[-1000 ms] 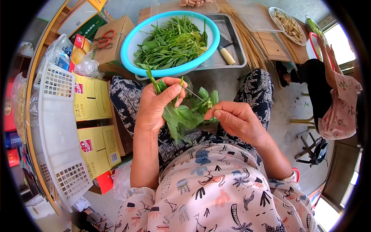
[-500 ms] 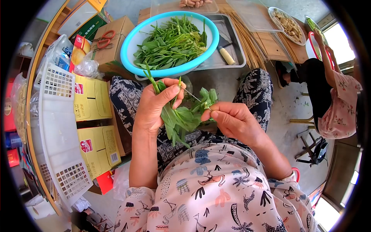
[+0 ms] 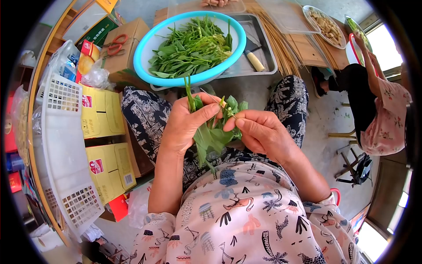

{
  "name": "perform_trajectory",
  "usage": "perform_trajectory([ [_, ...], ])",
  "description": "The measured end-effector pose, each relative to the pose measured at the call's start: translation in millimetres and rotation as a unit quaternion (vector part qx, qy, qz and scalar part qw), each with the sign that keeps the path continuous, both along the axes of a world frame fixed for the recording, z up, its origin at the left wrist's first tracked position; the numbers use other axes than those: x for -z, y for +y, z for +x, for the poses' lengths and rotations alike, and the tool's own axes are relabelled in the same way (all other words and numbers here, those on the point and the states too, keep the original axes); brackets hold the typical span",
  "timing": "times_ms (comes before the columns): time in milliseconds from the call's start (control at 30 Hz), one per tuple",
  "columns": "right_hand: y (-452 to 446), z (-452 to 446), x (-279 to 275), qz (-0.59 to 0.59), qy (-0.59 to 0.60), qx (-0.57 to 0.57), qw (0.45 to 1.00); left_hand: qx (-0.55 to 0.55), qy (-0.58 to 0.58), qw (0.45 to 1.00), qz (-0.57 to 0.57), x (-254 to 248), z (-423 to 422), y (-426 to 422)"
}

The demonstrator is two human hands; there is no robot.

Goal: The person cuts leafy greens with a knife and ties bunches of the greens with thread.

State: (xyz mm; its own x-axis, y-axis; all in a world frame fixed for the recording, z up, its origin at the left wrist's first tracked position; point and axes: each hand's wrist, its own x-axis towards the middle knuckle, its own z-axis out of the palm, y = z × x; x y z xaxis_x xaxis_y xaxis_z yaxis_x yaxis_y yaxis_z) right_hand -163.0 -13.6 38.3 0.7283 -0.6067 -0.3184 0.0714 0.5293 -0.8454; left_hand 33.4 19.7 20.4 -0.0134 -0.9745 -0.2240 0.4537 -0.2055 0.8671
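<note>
My left hand (image 3: 182, 121) is closed around a small bunch of leafy greens (image 3: 206, 141), with stems sticking up past the thumb and leaves hanging below. A thin skewer (image 3: 208, 94) passes by the left thumb and fingers, its far end showing beyond them. Closed in a pinch, my right hand (image 3: 263, 130) grips the skewer's near end, where a clump of greens (image 3: 232, 108) sits on it. Both hands are close together over my lap. Ahead of them, a blue-rimmed basin (image 3: 241, 39) holds a heap of loose greens (image 3: 191, 50).
Behind the basin lie a metal tray (image 3: 271, 57) with a wooden-handled tool (image 3: 255, 60) and many bamboo skewers (image 3: 281, 48). Red scissors (image 3: 117, 44) rest on a cardboard box (image 3: 132, 53). Yellow boxes (image 3: 103, 114) stand left. Another person (image 3: 382, 114) is at the right.
My hands have come closer together, the right moving left toward the left hand. The skewer's far end now reaches past my left thumb, and the clump sits against the bunch.
</note>
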Motion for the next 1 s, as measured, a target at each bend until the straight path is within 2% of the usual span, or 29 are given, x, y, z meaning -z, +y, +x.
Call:
perform_trajectory([
  [100, -3, 2, 5, -0.015, 0.007, 0.010, 1.000, 0.017, -0.053, 0.998, 0.003, 6, -3, -2],
  [167, -5, 3, 10, -0.022, 0.009, 0.018, 1.000, -0.023, -0.116, 0.989, -0.094, 17, -6, -6],
  [200, -6, 2, 13, -0.028, 0.010, 0.034, 0.999, -0.036, -0.179, 0.979, -0.086, 15, -8, -7],
  [267, -9, 1, 14, -0.033, 0.012, 0.048, 0.998, -0.072, -0.214, 0.970, -0.084, 16, -11, -8],
  [333, -12, 0, 14, -0.047, 0.008, 0.124, 0.991, -0.109, -0.276, 0.952, -0.074, 18, -14, -8],
  [467, -15, 11, 5, -0.111, -0.013, 0.153, 0.982, -0.112, -0.324, 0.936, -0.077, 19, -26, -9],
  [600, -14, 18, 1, -0.128, -0.033, 0.162, 0.978, -0.106, -0.325, 0.937, -0.076, 20, -31, -9],
  [767, -15, 19, 6, -0.151, -0.030, 0.175, 0.973, -0.065, -0.403, 0.909, -0.086, 16, -32, -5],
  [800, -16, 18, 7, -0.151, -0.029, 0.175, 0.972, -0.065, -0.402, 0.909, -0.086, 17, -32, -5],
  [867, -20, 14, 10, -0.142, 0.010, 0.177, 0.974, -0.057, -0.295, 0.951, -0.075, 19, -33, -4],
  [900, -22, 13, 11, -0.143, 0.011, 0.177, 0.974, -0.057, -0.294, 0.951, -0.075, 19, -32, -4],
  [967, -24, 12, 13, -0.101, -0.066, 0.180, 0.976, -0.012, -0.152, 0.985, -0.077, 20, -29, -3],
  [1000, -25, 12, 13, -0.101, -0.066, 0.180, 0.976, -0.012, -0.152, 0.985, -0.077, 20, -27, -3],
])
